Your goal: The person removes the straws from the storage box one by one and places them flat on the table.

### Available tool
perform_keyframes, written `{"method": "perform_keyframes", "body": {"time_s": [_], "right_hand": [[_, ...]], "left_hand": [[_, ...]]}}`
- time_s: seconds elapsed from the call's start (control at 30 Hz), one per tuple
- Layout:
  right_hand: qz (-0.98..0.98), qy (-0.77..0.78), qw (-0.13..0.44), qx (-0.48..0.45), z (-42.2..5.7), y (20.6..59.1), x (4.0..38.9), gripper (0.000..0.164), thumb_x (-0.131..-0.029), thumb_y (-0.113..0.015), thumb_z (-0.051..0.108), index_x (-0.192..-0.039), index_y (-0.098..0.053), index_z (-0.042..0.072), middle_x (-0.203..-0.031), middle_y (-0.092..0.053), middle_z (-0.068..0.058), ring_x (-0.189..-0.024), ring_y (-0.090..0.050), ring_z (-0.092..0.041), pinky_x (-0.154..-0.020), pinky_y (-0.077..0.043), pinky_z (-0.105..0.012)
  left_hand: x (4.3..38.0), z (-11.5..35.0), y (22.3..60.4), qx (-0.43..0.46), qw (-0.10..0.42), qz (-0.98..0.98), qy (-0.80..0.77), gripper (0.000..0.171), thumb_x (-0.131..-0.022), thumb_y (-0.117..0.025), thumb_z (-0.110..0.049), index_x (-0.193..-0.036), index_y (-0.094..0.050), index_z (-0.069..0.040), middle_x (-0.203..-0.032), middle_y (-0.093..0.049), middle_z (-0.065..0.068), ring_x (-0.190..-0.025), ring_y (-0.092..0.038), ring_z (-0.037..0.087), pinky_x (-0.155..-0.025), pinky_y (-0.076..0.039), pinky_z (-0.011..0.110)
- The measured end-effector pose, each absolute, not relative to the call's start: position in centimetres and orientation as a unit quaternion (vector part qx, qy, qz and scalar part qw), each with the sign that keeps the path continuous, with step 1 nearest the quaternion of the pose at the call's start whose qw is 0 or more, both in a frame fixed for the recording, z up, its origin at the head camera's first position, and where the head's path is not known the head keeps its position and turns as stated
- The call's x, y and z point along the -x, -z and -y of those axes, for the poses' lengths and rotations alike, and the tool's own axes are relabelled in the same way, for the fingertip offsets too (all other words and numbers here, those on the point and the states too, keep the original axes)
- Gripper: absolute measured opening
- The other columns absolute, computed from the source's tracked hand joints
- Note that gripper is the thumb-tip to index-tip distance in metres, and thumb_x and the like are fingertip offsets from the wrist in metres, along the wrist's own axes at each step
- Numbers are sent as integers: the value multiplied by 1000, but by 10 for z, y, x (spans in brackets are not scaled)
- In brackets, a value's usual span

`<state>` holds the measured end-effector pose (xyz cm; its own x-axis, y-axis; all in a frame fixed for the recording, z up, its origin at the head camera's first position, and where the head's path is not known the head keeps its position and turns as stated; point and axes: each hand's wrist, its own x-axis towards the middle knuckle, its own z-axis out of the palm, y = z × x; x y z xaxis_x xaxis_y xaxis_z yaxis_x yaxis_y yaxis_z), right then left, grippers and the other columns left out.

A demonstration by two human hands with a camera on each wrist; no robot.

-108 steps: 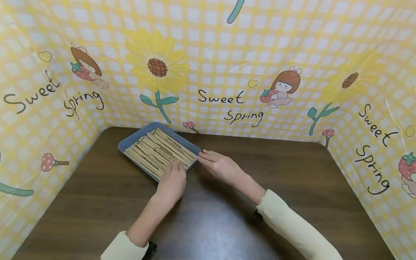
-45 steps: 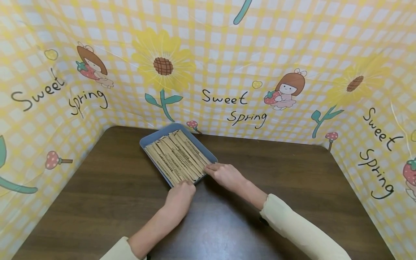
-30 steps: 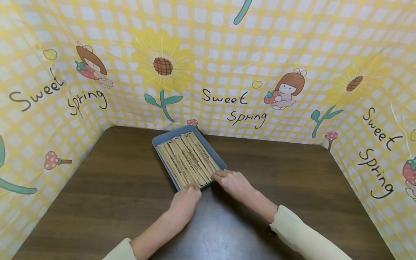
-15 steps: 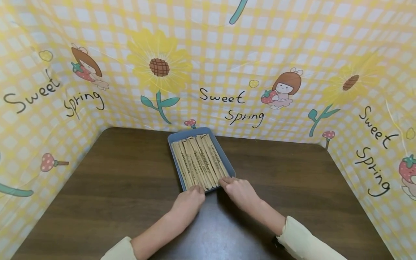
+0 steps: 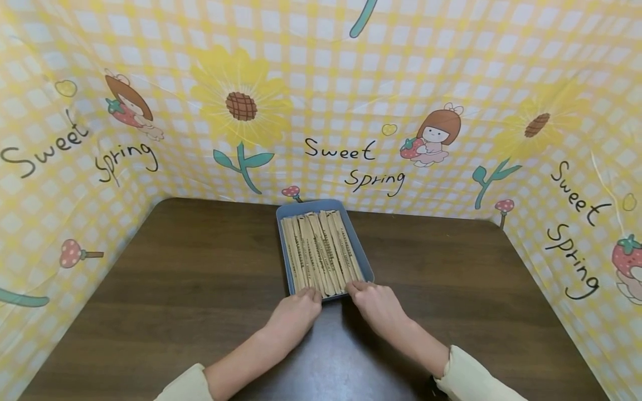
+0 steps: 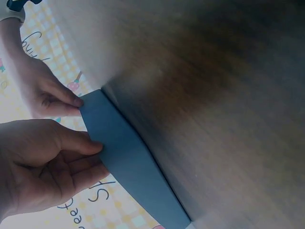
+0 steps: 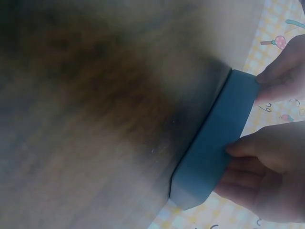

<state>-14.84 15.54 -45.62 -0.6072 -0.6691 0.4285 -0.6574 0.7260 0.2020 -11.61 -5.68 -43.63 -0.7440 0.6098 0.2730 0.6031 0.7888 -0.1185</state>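
Observation:
A shallow blue tray (image 5: pixel 307 208) lies on the table, its long sides running away from me with a slight tilt. Several slim brown paper packets (image 5: pixel 321 253) with dark printing fill it, side by side and lengthwise. My left hand (image 5: pixel 295 314) pinches the near rim toward its left end. Toward the right end of that rim, the fingers of my right hand (image 5: pixel 381 306) grip it too. In the left wrist view the thumb presses the outer face of the tray wall (image 6: pixel 121 143). The right wrist view shows the right thumb likewise on the wall (image 7: pixel 214 133), fingers behind it.
The dark wooden table (image 5: pixel 175 278) is bounded at the back and both sides by a yellow checked cloth (image 5: pixel 326 83) with printed flowers, figures and lettering. The tray's far end sits close to the back cloth.
The tray has turned from a slant to nearly straight and slid right. My left hand has gone from the packets to the near rim; my right hand has come nearer, staying at the tray's right corner.

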Motion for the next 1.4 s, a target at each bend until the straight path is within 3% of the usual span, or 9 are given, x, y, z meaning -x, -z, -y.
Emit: {"method": "perform_keyframes", "body": {"time_s": [0.43, 0.67, 0.9, 1.4], "right_hand": [[904, 9, 240, -353, -162, 454, 131, 21, -75, -72, -12, -87, -65, 4, -85, -69, -6, -64, -66, -21, -42, -53, -34], [908, 7, 239, -343, -164, 453, 121, 20, -73, -72, -10, -84, -64, 5, -79, -65, -5, -61, -65, -21, -37, -49, -34], [918, 17, 232, -322, -163, 449, 111, 20, -74, -72, -9, -80, -61, 6, -72, -60, -4, -57, -63, -21, -34, -46, -35], [918, 18, 244, -313, -164, 450, 98, 21, -73, -68, -8, -73, -53, 7, -66, -54, -2, -55, -61, -21, -32, -44, -36]], "left_hand": [[114, 52, 440, 349, 150, 924, -33, 23, -83, -73, 4, -106, -70, 4, -109, -71, 16, -101, -68, 25, -75, -60, 28], [112, 51, 439, 369, 165, 914, -43, 19, -82, -73, 3, -101, -70, 1, -104, -71, 14, -97, -69, 23, -70, -60, 24], [111, 51, 436, 383, 147, 911, -50, 23, -83, -74, 3, -106, -71, 1, -109, -70, 13, -102, -68, 22, -74, -60, 25], [109, 51, 440, 402, 172, 898, -46, 18, -81, -72, 1, -99, -70, -3, -98, -70, 7, -94, -67, 17, -68, -59, 22]]}}
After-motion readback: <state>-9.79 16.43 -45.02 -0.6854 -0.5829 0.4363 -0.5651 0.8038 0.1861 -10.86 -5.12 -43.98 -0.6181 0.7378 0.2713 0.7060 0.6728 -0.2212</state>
